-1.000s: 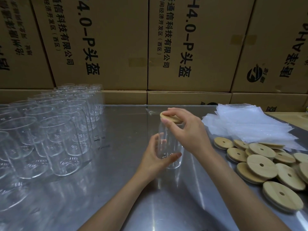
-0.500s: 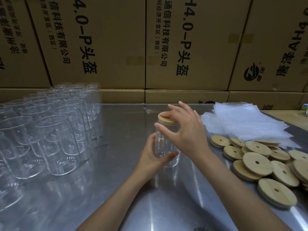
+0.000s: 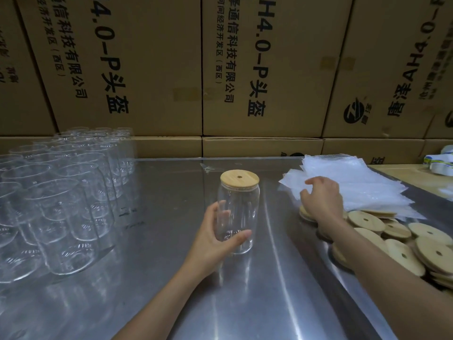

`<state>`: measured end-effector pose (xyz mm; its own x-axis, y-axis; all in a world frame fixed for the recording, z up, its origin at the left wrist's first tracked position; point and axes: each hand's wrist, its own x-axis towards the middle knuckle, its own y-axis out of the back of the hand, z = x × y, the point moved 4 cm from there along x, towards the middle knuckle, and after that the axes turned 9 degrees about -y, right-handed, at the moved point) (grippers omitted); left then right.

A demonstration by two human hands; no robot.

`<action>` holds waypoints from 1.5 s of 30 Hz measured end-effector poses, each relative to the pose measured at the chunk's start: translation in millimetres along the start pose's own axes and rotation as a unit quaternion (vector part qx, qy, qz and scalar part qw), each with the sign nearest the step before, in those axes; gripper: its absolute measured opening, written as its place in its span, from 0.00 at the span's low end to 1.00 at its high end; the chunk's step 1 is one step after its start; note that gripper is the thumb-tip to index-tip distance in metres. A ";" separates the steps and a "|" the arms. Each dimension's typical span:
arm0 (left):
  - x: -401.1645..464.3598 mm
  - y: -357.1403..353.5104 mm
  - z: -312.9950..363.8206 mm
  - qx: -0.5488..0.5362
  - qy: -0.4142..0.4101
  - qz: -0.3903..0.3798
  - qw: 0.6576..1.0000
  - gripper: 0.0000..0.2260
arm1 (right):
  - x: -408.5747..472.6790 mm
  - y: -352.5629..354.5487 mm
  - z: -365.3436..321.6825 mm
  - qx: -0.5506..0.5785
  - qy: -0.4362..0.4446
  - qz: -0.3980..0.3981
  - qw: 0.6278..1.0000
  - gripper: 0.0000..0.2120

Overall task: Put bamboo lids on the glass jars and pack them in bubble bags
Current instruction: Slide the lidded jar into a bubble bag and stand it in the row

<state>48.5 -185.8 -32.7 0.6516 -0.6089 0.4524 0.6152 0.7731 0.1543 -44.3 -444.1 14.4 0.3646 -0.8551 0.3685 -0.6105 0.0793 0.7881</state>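
**One jar lidded, bagging not begun**

The clear glass jar (image 3: 237,217) stands mid-tabletop (image 3: 269,290), round bamboo lid (image 3: 239,178) seated. The left hand (image 3: 215,239) grips it; the right hand (image 3: 323,200), fingers loosely curled and empty, reaches the translucent bubble bags (image 3: 355,185). Many unlidded glass jars (image 3: 61,192) wait.

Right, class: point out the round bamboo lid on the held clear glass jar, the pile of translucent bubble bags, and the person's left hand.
Round bamboo lid (image 3: 239,180): head view, flat top.
Pile of translucent bubble bags (image 3: 362,185): head view, top bag.
Left hand (image 3: 215,235): head view, palm beside the clear glass jar (image 3: 241,217).
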 end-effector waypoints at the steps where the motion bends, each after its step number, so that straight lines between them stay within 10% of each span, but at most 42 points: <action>1: 0.1 -0.2 0.4 -0.003 0.001 0.001 1.000 0.36 | 6.5 2.3 4.8 -0.025 0.004 0.023 0.999 0.16; 15: 0.4 -1.2 5.0 -0.011 -0.011 -0.005 1.000 0.31 | 32.5 7.1 46.1 -0.267 -0.063 0.012 0.962 0.06; 24: 0.3 -1.4 5.7 -0.015 -0.006 -0.006 1.000 0.36 | 20.3 47.2 19.0 0.148 -0.058 0.157 0.975 0.02; 32: 1.4 6.4 17.1 0.037 -0.047 0.014 0.998 0.45 | -51.4 101.9 -49.9 0.481 0.123 0.175 0.850 0.05; 40: 9.2 45.4 65.3 0.109 -0.195 0.218 0.950 0.46 | -132.7 107.5 -112.0 0.426 0.374 0.200 0.799 0.16; 45: 11.1 60.8 71.6 0.003 -0.231 0.247 0.941 0.34 | -139.1 87.2 -117.9 0.487 0.336 0.112 0.798 0.18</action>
<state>61.3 -132.8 44.5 0.5945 -0.0339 0.8034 0.2848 0.9432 -0.1710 -65.4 -257.8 90.1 0.2637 -0.3814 0.8860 -0.8509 -0.5246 0.0274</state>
